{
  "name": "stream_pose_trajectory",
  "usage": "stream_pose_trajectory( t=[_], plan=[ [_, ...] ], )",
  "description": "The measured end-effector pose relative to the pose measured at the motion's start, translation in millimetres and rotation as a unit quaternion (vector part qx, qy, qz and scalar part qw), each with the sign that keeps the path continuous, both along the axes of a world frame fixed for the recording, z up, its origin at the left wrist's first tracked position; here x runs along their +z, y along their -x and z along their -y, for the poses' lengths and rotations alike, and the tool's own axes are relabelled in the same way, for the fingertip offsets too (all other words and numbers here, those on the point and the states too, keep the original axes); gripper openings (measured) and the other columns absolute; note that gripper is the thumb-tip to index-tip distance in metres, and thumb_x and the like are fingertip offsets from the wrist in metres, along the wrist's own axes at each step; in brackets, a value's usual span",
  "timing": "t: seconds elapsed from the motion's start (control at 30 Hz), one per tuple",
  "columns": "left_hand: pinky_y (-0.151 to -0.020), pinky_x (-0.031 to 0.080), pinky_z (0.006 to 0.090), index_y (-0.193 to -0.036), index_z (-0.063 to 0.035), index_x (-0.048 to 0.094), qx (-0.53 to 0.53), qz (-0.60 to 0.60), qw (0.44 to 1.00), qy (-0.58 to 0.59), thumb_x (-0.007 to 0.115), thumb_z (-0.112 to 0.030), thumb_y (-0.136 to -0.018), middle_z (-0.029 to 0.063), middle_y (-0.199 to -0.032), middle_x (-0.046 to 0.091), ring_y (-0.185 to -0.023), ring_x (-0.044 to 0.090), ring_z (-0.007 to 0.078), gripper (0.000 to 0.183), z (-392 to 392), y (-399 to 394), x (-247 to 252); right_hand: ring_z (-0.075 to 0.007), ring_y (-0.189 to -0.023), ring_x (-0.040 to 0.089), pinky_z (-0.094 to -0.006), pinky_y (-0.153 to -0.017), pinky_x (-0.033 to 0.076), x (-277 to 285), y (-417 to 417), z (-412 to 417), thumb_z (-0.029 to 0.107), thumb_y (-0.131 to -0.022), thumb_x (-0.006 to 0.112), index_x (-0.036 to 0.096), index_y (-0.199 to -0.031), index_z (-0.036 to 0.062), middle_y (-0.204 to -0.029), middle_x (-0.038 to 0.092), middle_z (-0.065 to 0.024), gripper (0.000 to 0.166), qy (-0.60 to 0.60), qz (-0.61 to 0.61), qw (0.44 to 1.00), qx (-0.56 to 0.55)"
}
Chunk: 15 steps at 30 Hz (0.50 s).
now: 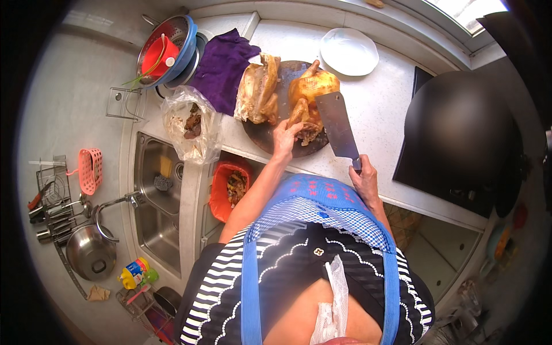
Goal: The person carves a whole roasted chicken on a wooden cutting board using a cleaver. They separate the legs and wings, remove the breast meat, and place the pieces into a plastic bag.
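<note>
A cooked poultry half (317, 84) with browned skin lies on the right of a round dark chopping board (282, 97). Against its near end, my left hand (284, 138) grips the wing part (299, 113). My right hand (365, 179) is closed around the handle of a broad cleaver (337, 125), whose blade points away from me along the bird's right side. Part of the blade overlaps the poultry in view; I cannot tell whether it touches. Another cooked poultry piece (258, 90), cut side showing, rests on the board's left edge.
A white plate (349, 51) stands at the back. To the left are a purple cloth (226, 69), a clear plastic bag (189, 148) with dark pieces inside, and nested basins (189, 51). A steel sink (157, 207) and red-lined bin (219, 194) lie left; a black cooktop (403, 164) lies right.
</note>
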State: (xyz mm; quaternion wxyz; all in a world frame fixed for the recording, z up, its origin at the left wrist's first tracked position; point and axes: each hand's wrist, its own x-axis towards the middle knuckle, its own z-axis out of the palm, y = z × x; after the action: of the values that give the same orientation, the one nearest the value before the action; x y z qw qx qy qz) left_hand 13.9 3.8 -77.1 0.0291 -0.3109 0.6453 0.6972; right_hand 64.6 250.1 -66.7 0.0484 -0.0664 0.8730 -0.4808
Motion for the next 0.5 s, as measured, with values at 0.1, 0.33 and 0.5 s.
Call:
stream_pose_trajectory(
  t=[0.1, 0.33, 0.5],
  plan=[
    [-0.062, 0.042, 0.0239, -0.112, -0.0044, 0.058, 0.052, 0.044, 0.997, -0.047, 0.069, -0.024, -0.076, -0.0004, -0.091, 0.062, -0.077, 0.055, 0.0083, 0.042, -4.1, -1.4, -4.0, -0.0297, -0.055, 0.053, -0.0374, -0.052, 0.043, -3.7, -0.8, 1.1, -0.001, -0.078, 0.057, 0.045, -0.091, -0.0002, -0.065, 0.050, -0.0168, 0.018, -0.004, -0.005, 1.000, 0.000],
    [-0.061, 0.043, 0.0312, -0.077, -0.0019, 0.059, 0.063, -0.049, 0.988, 0.128, 0.062, -0.014, -0.072, 0.0075, -0.071, 0.062, -0.064, 0.057, 0.0205, 0.014, -7.2, 5.5, -14.8, -0.0361, -0.062, 0.056, -0.0412, -0.056, 0.044, -16.5, 0.2, -2.0, -0.003, -0.077, 0.055, 0.043, -0.092, 0.0004, -0.070, 0.052, -0.0203, 0.020, -0.039, -0.006, 0.999, 0.004],
    [-0.065, 0.044, 0.0397, -0.082, 0.0001, 0.056, -0.011, -0.080, 0.942, 0.325, 0.058, -0.012, -0.071, 0.0199, -0.067, 0.056, -0.063, 0.054, 0.0358, 0.016, -10.2, 6.7, -11.8, -0.0388, -0.068, 0.056, -0.0434, -0.059, 0.044, -17.2, 5.3, -6.9, -0.004, -0.075, 0.055, 0.043, -0.096, 0.0012, -0.076, 0.052, -0.0204, 0.026, -0.080, -0.017, 0.997, 0.013]
  ],
)
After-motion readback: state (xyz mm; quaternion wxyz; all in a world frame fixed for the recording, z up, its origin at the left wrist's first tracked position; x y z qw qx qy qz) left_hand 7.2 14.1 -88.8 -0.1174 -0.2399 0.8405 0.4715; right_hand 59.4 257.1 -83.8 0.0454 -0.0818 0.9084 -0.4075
